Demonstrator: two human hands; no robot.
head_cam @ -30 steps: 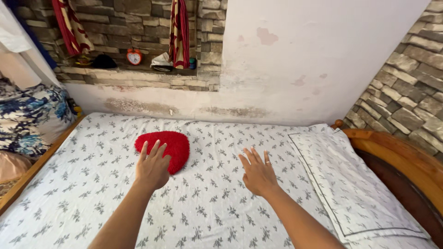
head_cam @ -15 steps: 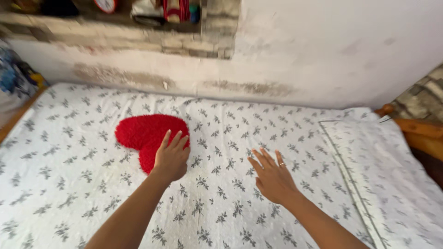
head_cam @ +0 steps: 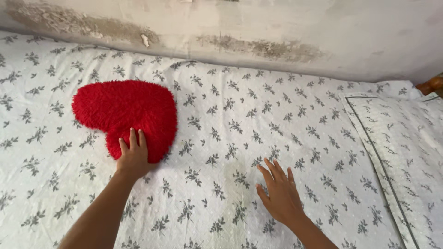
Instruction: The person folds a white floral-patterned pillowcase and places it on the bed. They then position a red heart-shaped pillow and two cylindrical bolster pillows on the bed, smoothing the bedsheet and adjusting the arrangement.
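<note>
A fluffy red heart-shaped cushion (head_cam: pixel 127 115) lies on a bed covered by a white sheet with grey leaf print (head_cam: pixel 230 120). My left hand (head_cam: pixel 133 157) rests at the cushion's lower tip, its fingers laid on the red fur. My right hand (head_cam: pixel 279 193) lies flat on the sheet to the right, fingers spread, holding nothing.
A pillow (head_cam: pixel 401 138) in the same print with a dark piped border lies at the right. A stained, peeling wall (head_cam: pixel 258 27) runs along the far side of the bed. A bit of wooden bed frame (head_cam: pixel 431 84) shows at the right edge.
The view has dropped and come closer to the bed, so the shelf above is out of sight. My left hand has stayed at the cushion's tip; my right hand has flattened on the sheet.
</note>
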